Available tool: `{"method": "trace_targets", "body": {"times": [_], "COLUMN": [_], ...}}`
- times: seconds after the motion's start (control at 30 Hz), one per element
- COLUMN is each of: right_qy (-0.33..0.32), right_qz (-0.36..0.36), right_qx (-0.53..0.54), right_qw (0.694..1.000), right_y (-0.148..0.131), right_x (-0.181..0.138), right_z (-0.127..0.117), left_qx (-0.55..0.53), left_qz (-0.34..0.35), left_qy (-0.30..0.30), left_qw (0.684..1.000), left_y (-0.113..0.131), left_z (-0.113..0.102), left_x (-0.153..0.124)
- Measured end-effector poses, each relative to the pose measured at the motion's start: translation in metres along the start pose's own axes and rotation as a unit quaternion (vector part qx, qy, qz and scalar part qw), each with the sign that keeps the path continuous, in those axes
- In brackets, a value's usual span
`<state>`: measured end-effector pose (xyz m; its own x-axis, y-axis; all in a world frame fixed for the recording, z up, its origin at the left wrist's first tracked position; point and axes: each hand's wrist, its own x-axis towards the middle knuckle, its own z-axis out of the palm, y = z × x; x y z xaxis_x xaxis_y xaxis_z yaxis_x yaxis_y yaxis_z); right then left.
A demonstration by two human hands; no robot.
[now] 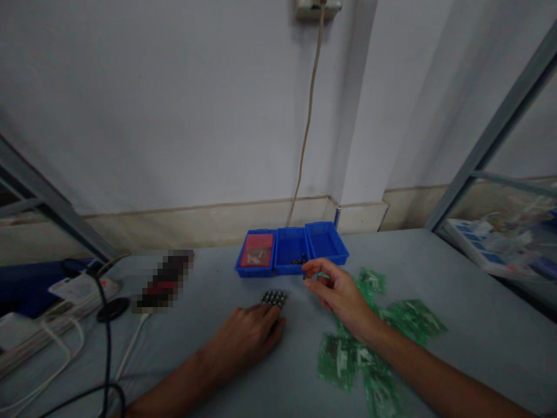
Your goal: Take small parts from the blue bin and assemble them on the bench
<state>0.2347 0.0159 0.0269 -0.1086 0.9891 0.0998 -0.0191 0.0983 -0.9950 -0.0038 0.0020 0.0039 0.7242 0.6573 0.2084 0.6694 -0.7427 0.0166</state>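
Sitting in blue bins (290,242), red packet (256,242) left — dark pieces (299,261) middle

Counter (474,337) tally. Left hand (246,337): 1. Right hand (342,293): 1. Blue bins (289,245): 3, along far edge. Red insert (251,245): 1, in bin nearest left edge. Small dark pieces (273,297): many, singles too small to count. Green packets (416,320): at least 4, overlapping. Pixelated object (167,278): 1, toward left edge.
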Motion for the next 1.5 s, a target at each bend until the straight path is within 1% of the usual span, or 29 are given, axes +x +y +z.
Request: {"method": "trace_targets", "body": {"times": [0.2, 0.5, 0.73, 1.07, 1.5], "right_qy": [-0.001, 0.002, 0.007, 0.013, 0.016], "right_qz": [0.002, 0.006, 0.009, 0.014, 0.013], "right_qx": [0.003, 0.006, 0.004, 0.008, 0.004], "right_qw": [1.0, 1.0, 1.0, 1.0, 1.0], "right_y": [0.0011, 0.0008, -0.0009, -0.0018, 0.0011], "right_x": [0.0013, 0.0001, 0.0002, 0.0004, 0.0016], "right_z": [0.0001, 0.0007, 0.0009, 0.0007, -0.0003], "left_qx": [0.012, -0.004, -0.004, -0.013, 0.006], "left_qz": [0.001, -0.002, -0.005, 0.003, -0.012], "left_qy": [0.006, 0.014, 0.003, 0.022, -0.024], "left_qw": [1.0, 1.0, 1.0, 1.0, 1.0], "left_y": [-0.0014, -0.0001, -0.0021, -0.0005, 0.0008], "left_z": [0.0037, 0.0016, 0.0064, 0.0011, -0.0004], "left_x": [-0.0006, -0.0005, -0.0014, -0.0001, 0.0007]}}
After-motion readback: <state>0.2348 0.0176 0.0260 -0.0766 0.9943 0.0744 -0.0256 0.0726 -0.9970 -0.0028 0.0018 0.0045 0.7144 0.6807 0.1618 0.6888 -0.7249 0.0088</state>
